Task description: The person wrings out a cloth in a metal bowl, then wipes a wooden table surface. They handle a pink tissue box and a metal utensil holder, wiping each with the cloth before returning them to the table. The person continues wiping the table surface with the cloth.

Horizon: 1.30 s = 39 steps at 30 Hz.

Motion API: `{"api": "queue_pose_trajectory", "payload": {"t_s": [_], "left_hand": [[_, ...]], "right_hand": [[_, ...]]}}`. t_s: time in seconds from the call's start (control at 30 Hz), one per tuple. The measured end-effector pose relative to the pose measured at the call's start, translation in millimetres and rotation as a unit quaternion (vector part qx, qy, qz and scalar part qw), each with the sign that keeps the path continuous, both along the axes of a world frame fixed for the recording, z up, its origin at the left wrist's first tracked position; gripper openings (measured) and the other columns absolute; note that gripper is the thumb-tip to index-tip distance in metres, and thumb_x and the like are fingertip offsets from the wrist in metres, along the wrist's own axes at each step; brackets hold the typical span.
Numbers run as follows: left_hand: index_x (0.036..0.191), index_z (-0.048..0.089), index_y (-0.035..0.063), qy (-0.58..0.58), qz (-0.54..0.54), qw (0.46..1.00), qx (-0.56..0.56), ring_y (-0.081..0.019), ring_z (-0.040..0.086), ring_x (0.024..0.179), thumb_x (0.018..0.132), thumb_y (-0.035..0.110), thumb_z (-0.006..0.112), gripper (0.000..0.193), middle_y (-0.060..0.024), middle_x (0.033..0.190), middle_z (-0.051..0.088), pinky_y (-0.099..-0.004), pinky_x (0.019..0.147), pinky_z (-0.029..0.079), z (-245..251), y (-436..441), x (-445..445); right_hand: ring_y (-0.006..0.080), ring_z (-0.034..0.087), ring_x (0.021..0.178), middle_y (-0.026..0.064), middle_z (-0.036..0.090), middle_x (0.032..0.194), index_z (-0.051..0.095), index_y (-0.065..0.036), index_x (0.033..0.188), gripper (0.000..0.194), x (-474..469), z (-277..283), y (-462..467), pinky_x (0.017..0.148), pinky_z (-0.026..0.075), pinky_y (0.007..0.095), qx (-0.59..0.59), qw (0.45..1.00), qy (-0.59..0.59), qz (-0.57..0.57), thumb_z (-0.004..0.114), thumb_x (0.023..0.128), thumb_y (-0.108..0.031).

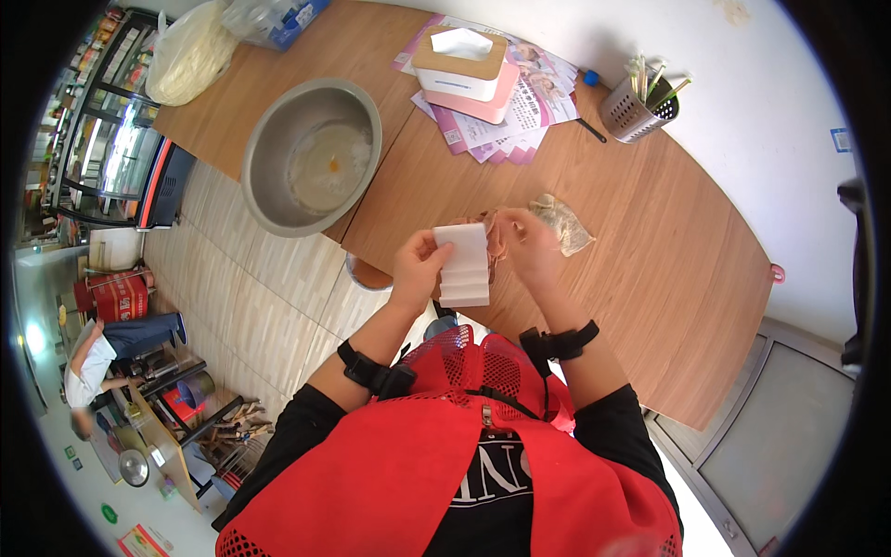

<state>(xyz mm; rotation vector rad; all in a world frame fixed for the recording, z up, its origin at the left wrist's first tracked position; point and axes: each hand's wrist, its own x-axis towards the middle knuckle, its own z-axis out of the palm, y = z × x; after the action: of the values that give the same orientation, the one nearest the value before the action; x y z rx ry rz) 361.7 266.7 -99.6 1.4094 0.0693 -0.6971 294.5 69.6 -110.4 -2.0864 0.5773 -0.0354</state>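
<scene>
My left hand (pixel 418 268) pinches a folded sheet of white paper (pixel 464 261), thumb on top, near the table's front edge. Just right of the paper is my right hand (pixel 532 247), blurred, its fingers curled; whether it grips anything is unclear. A crumpled brownish cloth or net (pixel 495 240) lies between the paper and my right hand, partly hidden by both. Beyond my right hand rests a small pale mesh-like pouch (pixel 565 226) on the wooden table (pixel 626 278). Further left stands a large metal basin (pixel 254 167) with cloudy liquid and an orange bit in it.
A tissue box (pixel 456 80) sits on a pink box and printed leaflets (pixel 539 90). Behind stands a perforated metal holder (pixel 626 118) with sticks. A filled plastic bag (pixel 191 59) is at the back left. Another person (pixel 94 355) is at a counter far left.
</scene>
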Motion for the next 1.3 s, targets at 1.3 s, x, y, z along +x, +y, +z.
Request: {"api": "queue_pose_trajectory", "payload": {"t_s": [1.3], "left_hand": [[0.088,0.067,0.0032,-0.685,-0.178,0.702,0.085,-0.0344,0.067,0.094,0.066,0.002,0.069,0.022,-0.0146,0.099,0.069,-0.0378,0.079,0.056,-22,-26,-14]], "right_hand": [[0.0347,0.062,0.101,0.0167,0.053,0.120,0.069,-0.010,0.099,0.027,-48,2,-8,0.083,0.052,0.0393,-0.054,0.987,-0.123,-0.083,0.071,0.073,-0.002]]}}
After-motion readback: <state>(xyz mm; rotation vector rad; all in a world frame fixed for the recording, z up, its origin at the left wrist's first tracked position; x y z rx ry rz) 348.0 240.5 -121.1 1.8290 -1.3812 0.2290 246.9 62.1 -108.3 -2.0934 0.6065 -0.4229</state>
